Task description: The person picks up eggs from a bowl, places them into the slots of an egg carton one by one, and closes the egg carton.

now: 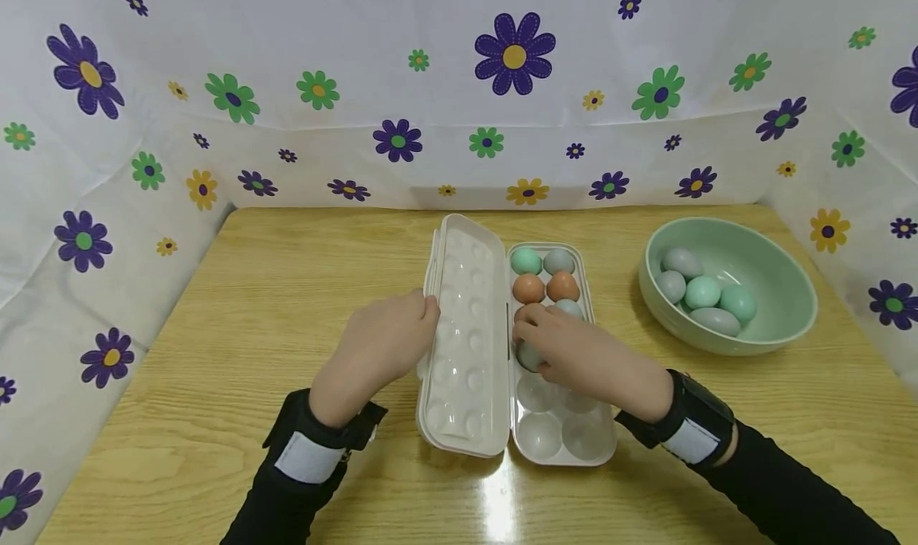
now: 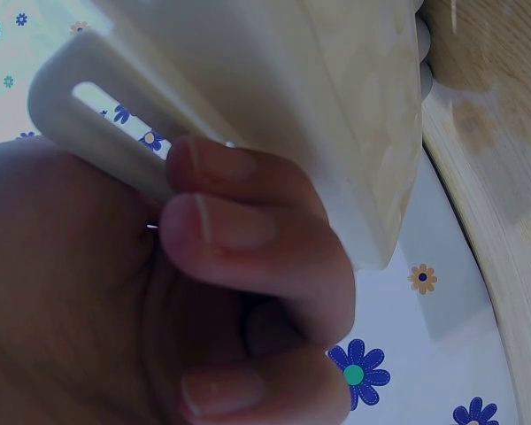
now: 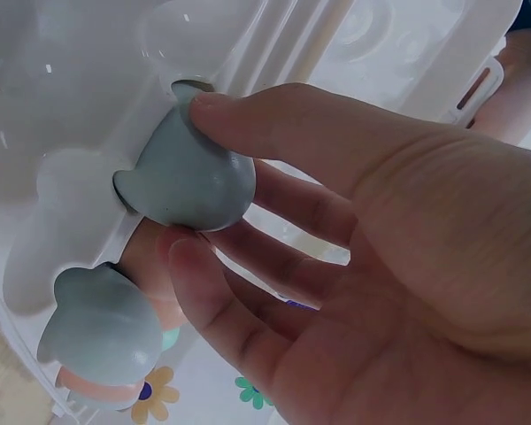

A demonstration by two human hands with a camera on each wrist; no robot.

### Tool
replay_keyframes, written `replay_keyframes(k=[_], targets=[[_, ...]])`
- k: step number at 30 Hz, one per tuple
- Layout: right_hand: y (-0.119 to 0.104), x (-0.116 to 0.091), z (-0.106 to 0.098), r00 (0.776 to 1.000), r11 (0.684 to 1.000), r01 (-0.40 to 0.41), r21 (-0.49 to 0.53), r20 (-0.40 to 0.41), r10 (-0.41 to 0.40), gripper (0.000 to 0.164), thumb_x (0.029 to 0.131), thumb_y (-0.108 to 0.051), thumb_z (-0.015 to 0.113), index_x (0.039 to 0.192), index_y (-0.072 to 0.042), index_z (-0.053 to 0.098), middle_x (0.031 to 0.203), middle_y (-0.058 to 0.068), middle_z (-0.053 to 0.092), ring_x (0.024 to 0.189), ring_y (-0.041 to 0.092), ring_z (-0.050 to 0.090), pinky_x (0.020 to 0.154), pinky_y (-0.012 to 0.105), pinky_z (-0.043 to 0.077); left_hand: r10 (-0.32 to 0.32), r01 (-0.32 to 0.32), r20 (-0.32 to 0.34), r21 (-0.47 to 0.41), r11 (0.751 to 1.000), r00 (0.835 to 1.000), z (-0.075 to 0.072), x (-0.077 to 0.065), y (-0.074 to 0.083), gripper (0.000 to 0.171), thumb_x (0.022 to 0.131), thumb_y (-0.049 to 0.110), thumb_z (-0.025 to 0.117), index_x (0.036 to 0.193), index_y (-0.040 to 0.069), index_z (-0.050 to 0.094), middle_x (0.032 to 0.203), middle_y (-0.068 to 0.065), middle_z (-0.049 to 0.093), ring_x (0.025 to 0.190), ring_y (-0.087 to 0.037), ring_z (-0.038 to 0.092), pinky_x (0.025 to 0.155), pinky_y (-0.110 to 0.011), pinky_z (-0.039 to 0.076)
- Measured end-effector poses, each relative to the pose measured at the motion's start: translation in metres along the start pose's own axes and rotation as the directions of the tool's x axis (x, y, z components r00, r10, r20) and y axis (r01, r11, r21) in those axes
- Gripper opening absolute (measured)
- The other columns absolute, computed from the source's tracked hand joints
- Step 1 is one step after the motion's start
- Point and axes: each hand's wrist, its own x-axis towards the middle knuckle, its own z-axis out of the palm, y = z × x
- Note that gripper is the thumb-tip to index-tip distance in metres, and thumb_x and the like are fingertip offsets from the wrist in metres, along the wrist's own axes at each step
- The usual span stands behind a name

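Observation:
An egg carton of whitish plastic lies unfolded mid-table in the head view, with its dimpled lid (image 1: 473,370) on the left and its egg tray (image 1: 539,437) on the right. My left hand (image 1: 383,346) grips the lid's outer left edge; its fingers curl by a slotted tab (image 2: 57,88) in the left wrist view. With thumb and fingers my right hand (image 1: 584,354) holds a pale blue-grey egg (image 3: 190,177), which sits at a cup in the tray. Farther cups hold green, grey, brown and pale blue eggs (image 1: 562,288). The nearest cups hold none.
To the right stands a light green bowl (image 1: 785,298) with several grey and green eggs (image 1: 703,292) in it. The wooden table (image 1: 287,290) is bordered at the back and sides by a flower-printed white cloth (image 1: 430,35).

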Motion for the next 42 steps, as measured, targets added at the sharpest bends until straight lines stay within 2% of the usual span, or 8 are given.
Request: replay_keyframes(k=[10,15,19,23,28,32,35,42], targets=[[0.0,0.0,-0.002,1.0,1.0,0.015,-0.006,-0.02,-0.015,0.042,0.072,0.003,0.082,0.106,-0.008,0.061,0.112,0.008,0.058,0.101,0.027,0.057,0.091,0.039,0.049,0.001,-0.001,-0.002,-0.001,1.0,1.0,0.0,0.0,0.0,0.041,0.107,0.028,0.023,0.09,0.009,0.056,0.069,-0.005,0.053,0.062,-0.02,0.054,0.053,-0.032,0.04],[0.001,0.001,-0.002,1.0,1.0,-0.011,-0.009,0.009,0.011,0.04,0.074,-0.003,0.085,0.107,-0.009,0.062,0.115,0.008,0.059,0.103,0.027,0.058,0.092,0.039,0.05,0.002,-0.002,0.001,0.002,1.0,1.0,0.001,0.0,0.0,0.041,0.107,0.028,0.024,0.09,0.009,0.056,0.069,-0.006,0.053,0.061,-0.02,0.054,0.052,-0.032,0.04],[0.004,0.0,-0.007,0.999,0.999,-0.033,0.003,0.017,0.033,0.036,0.078,-0.008,0.083,0.108,-0.009,0.062,0.11,0.005,0.059,0.094,0.023,0.057,0.084,0.036,0.051,0.002,-0.002,0.005,-0.002,1.0,1.0,0.001,0.0,0.0,0.041,0.107,0.028,0.023,0.09,0.009,0.055,0.069,-0.005,0.053,0.061,-0.02,0.054,0.052,-0.032,0.04],[0.01,-0.004,-0.024,0.996,0.993,-0.082,0.088,0.033,0.08,0.028,0.085,-0.009,0.076,0.109,-0.009,0.062,0.103,0.005,0.055,0.083,0.019,0.054,0.075,0.033,0.05,0.002,-0.002,0.006,-0.014,1.0,1.0,0.001,0.0,0.0,0.041,0.107,0.028,0.024,0.09,0.009,0.055,0.069,-0.005,0.054,0.06,-0.019,0.054,0.052,-0.032,0.039],[0.032,-0.014,-0.055,0.978,0.965,-0.204,0.167,0.064,0.196,0.024,0.093,-0.013,0.069,0.115,-0.008,0.063,0.112,0.01,0.059,0.09,0.022,0.059,0.079,0.038,0.052,0.003,-0.003,0.006,-0.008,1.0,1.0,-0.001,0.0,0.0,0.041,0.107,0.028,0.024,0.089,0.009,0.055,0.069,-0.005,0.053,0.061,-0.02,0.054,0.052,-0.032,0.04],[0.059,-0.024,-0.074,0.951,0.939,-0.307,0.154,0.079,0.298,0.028,0.095,-0.016,0.068,0.12,-0.006,0.062,0.117,0.015,0.06,0.09,0.024,0.06,0.077,0.04,0.052,0.002,-0.002,0.002,0.001,1.0,1.0,-0.002,0.0,0.0,0.041,0.107,0.028,0.024,0.088,0.009,0.055,0.069,-0.006,0.053,0.062,-0.02,0.055,0.053,-0.032,0.04],[0.083,-0.033,-0.081,0.931,0.924,-0.364,0.113,0.08,0.357,0.03,0.094,-0.016,0.067,0.121,-0.003,0.061,0.115,0.017,0.06,0.086,0.024,0.06,0.072,0.039,0.051,0.002,-0.002,0.001,0.002,1.0,1.0,-0.002,0.0,0.0,0.041,0.107,0.028,0.024,0.088,0.009,0.056,0.068,-0.006,0.052,0.062,-0.02,0.055,0.053,-0.032,0.04],[0.137,-0.065,-0.085,0.893,0.892,-0.448,0.066,0.076,0.443,0.034,0.093,-0.015,0.068,0.121,0.002,0.06,0.11,0.02,0.063,0.096,0.031,0.06,0.084,0.051,0.051,0.01,-0.01,-0.004,-0.003,1.0,1.0,-0.001,0.001,-0.001,0.041,0.107,0.027,0.025,0.087,0.009,0.056,0.068,-0.005,0.051,0.062,-0.021,0.054,0.052,-0.032,0.039]])
